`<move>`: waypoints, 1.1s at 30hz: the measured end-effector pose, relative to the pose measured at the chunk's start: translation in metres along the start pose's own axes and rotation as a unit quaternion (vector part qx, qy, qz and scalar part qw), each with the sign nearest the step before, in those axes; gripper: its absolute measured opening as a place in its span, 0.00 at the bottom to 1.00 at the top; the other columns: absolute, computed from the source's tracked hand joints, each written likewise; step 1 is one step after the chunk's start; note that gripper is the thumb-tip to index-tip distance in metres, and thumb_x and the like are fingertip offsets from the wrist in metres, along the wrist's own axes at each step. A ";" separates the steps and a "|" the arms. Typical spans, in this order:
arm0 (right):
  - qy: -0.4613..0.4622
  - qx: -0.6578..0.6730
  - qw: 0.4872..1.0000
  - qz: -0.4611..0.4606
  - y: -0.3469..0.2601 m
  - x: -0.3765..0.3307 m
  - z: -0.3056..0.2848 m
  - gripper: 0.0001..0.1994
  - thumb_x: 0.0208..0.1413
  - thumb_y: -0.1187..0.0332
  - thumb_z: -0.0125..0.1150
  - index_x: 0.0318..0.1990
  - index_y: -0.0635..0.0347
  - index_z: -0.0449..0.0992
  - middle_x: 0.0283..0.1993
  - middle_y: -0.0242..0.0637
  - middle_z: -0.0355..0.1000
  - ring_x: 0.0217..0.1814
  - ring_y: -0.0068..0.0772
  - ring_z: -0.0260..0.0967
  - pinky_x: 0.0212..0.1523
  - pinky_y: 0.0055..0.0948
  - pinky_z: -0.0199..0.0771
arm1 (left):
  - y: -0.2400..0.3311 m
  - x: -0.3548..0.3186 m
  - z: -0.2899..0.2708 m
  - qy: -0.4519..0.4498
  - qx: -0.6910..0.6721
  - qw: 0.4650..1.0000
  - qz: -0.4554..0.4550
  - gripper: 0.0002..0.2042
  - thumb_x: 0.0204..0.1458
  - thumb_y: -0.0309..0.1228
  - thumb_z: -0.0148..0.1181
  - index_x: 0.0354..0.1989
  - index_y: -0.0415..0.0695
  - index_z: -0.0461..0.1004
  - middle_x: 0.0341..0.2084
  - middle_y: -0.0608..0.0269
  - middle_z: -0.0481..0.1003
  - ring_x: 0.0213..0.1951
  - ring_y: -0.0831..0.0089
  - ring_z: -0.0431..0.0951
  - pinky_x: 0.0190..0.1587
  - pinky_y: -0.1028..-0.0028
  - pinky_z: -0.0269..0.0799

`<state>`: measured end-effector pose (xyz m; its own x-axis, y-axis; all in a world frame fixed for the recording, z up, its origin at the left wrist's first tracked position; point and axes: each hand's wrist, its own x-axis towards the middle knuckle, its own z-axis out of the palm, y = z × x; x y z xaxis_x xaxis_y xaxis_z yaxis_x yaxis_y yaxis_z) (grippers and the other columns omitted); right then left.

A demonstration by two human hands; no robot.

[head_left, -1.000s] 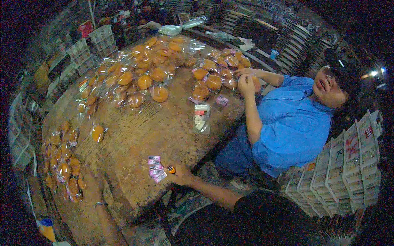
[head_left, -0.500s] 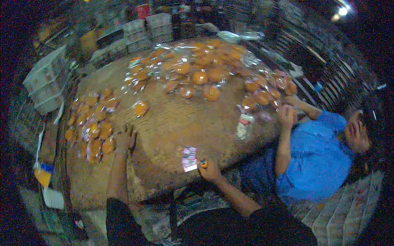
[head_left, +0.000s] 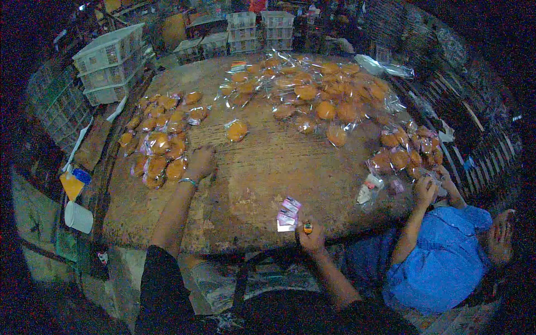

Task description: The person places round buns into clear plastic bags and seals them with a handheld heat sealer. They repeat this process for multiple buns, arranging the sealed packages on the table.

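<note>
Left hand is reaching open-palmed onto the pile of wrapped orange buns at the table's left; grip apart. Right hand is clamping a small orange lighter beside pink sachets. Risk: sachets sliding off the near edge.

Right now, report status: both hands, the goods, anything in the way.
Left hand reaching onto bagged orange buns. Right hand shut on small orange object, beside pink packets. Co-worker's hands at right edge, apart.
</note>
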<state>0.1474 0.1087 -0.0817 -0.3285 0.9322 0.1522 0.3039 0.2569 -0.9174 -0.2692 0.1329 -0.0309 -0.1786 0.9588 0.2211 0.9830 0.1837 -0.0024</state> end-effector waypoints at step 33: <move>-0.038 -0.028 0.989 -0.140 0.049 -0.003 0.005 0.27 0.38 0.65 0.59 0.52 0.57 0.65 0.42 0.49 0.70 0.42 0.50 0.70 0.42 0.41 0.70 | -0.043 -0.062 0.008 -0.088 0.052 0.942 -0.319 0.22 0.51 0.42 0.46 0.55 0.51 0.62 0.56 0.56 0.60 0.56 0.49 0.58 0.57 0.54 0.53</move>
<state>0.1589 0.1172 -0.1289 -0.4729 0.8009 0.3673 0.2395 0.5180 -0.8211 -0.3009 0.0670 -0.0527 -0.7449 0.6657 0.0439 0.6655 0.7461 -0.0209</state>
